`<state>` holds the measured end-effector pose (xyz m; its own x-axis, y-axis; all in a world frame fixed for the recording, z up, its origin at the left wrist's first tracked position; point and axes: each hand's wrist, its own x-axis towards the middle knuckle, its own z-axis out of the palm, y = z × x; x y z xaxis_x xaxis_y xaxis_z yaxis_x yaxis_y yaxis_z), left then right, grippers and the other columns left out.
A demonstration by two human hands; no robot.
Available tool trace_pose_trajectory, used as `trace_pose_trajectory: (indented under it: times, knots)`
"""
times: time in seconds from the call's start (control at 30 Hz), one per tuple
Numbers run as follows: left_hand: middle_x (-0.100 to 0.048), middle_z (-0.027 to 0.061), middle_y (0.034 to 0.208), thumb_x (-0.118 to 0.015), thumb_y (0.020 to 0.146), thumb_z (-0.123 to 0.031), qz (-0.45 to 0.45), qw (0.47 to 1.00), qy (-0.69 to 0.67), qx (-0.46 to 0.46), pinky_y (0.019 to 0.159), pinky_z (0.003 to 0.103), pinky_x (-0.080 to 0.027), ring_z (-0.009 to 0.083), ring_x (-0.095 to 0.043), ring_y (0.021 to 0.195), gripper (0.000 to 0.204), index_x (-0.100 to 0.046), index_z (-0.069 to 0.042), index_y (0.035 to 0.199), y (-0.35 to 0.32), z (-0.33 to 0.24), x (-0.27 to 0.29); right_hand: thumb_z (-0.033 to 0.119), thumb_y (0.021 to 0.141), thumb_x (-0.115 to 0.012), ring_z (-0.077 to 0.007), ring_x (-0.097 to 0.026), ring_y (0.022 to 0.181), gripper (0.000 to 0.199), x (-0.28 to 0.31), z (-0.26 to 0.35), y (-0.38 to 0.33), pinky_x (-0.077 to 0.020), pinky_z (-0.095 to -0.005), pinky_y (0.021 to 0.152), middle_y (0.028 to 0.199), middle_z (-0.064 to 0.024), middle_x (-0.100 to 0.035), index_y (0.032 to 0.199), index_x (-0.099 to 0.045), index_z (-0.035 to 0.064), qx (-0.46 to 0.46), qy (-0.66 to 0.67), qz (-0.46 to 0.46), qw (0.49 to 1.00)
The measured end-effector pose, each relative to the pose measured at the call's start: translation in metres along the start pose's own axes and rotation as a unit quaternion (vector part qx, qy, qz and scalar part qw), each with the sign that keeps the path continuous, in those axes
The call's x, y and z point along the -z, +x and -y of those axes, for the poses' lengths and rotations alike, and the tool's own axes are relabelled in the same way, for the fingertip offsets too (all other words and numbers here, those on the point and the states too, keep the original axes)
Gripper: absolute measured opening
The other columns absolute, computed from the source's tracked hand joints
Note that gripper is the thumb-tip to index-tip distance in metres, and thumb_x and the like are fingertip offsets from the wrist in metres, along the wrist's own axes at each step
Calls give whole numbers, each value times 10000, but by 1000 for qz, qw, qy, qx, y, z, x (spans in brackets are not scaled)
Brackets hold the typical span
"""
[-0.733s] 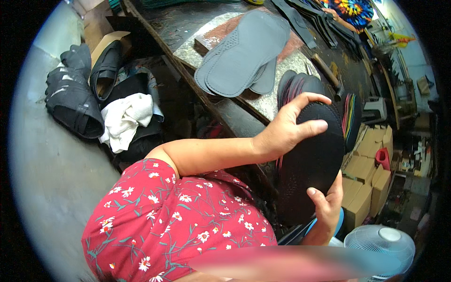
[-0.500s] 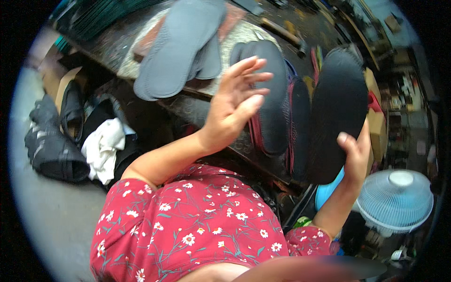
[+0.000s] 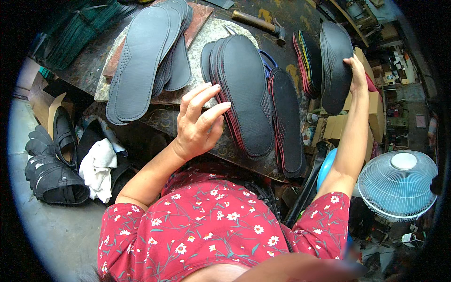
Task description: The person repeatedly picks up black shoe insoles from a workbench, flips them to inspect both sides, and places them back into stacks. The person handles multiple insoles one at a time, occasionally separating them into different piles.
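Note:
My right hand is stretched to the far right, its thumb on top of a black insole and its fingers around the outer edge. That insole lies on or just above other dark insoles. My left hand, holding nothing, has its fingers apart and half bent beside the middle pile of insoles; whether a fingertip touches the pile I cannot tell. A narrower pile with red edges leans against it on the right. Larger insoles lie fanned out at the left.
A hammer lies at the back of the dark workbench, and blue-handled scissors are partly under the insoles. Insoles with coloured edges stand beside my right hand. A fan is at the right; black shoe parts and white cloth at the left.
My right hand has carried the insole away to the far right, onto or over the insoles there. My left hand has drawn back slightly, its fingers more bent. The view has shifted.

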<state>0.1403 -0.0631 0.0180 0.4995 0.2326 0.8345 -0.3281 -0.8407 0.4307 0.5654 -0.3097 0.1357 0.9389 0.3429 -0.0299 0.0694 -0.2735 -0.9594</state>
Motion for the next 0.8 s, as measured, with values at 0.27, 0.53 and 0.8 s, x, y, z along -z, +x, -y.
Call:
trace_pose_trajectory:
  times: [0.27, 0.53, 0.8]
  knots:
    - [-540, 148, 1248, -687, 656, 2, 32, 998, 35, 33, 967, 438, -434, 359, -507, 1155, 434, -647, -102, 1075, 6, -6, 6, 347, 748, -645, -326, -498, 1242, 776, 7, -102, 66, -388, -408, 1033, 1346, -223, -515, 1417, -410, 33, 25, -338, -44, 940]
    - [-528, 141, 1255, -731, 671, -60, 65, 996, 17, 63, 998, 437, -408, 360, -480, 1181, 451, -635, -106, 1109, 7, -7, 2, 350, 902, -616, -310, -656, 918, 434, -31, -28, -162, -494, -382, 833, 1008, -164, -671, 1221, -581, 58, 72, -361, 90, 925]
    - [-519, 159, 1259, -746, 692, -100, 97, 994, -3, 58, 1008, 461, -404, 366, -465, 1193, 435, -636, -87, 1113, 6, -7, -3, 345, 805, -716, -385, -596, 1127, 838, -70, -32, -295, -443, -418, 967, 1211, -283, -593, 1478, -284, 93, -71, -453, 125, 880]
